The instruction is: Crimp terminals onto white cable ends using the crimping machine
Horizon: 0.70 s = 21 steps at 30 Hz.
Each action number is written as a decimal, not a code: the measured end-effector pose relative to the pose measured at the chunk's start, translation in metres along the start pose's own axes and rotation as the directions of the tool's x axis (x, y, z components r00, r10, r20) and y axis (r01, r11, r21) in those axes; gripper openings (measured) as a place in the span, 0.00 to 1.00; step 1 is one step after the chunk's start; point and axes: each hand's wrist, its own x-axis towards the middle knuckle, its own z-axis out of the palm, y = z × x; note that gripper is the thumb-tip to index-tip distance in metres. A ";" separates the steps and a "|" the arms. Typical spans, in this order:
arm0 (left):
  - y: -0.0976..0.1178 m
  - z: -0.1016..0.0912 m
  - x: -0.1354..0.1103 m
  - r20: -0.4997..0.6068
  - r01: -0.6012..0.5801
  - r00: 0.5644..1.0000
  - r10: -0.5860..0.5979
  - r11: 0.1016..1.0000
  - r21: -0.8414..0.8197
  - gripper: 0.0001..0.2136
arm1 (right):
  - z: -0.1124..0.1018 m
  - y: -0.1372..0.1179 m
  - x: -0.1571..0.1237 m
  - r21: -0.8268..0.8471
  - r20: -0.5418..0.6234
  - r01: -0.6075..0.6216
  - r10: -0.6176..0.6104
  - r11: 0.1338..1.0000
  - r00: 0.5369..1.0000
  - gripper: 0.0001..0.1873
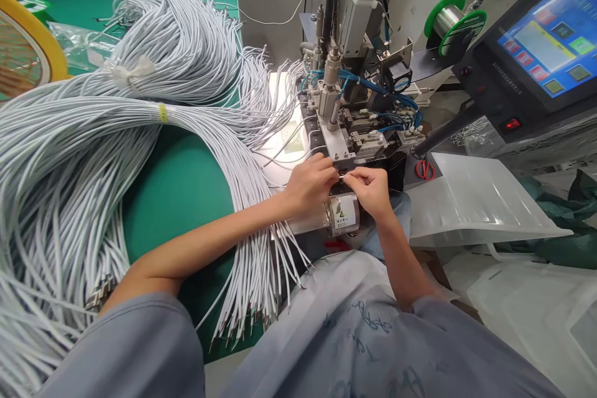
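My left hand is closed at the front edge of a benchtop machine with metal cylinders and blue air tubes. Facing it, my right hand pinches with thumb and forefinger. A short pale end of a white cable shows between the fingertips of both hands; its tip is too small to make out. Just below the hands sits a silvery cylinder with a white label. Under my left forearm lies a large bundle of white cables, with bare, dark ends fanned out near my lap.
A green mat covers the table at left, with a tied cable bundle and a yellow tape roll. At right are a wire spool, a touchscreen, red scissors and a translucent plastic bin.
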 end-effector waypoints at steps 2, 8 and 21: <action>0.004 0.003 -0.001 0.015 0.158 0.987 -0.158 0.971 -0.181 0.08 | 0.006 0.001 -0.001 0.060 -0.100 0.032 -0.026 0.998 0.995 0.11; 0.001 0.011 -0.003 0.166 0.158 0.979 -0.117 0.954 -0.256 0.08 | 0.009 0.020 -0.002 0.104 -0.141 0.027 -0.013 0.994 0.990 0.10; -0.005 0.016 -0.002 0.494 0.022 0.869 -0.043 0.999 0.050 0.14 | 0.003 0.060 0.009 0.223 0.063 -0.259 0.251 0.940 0.966 0.10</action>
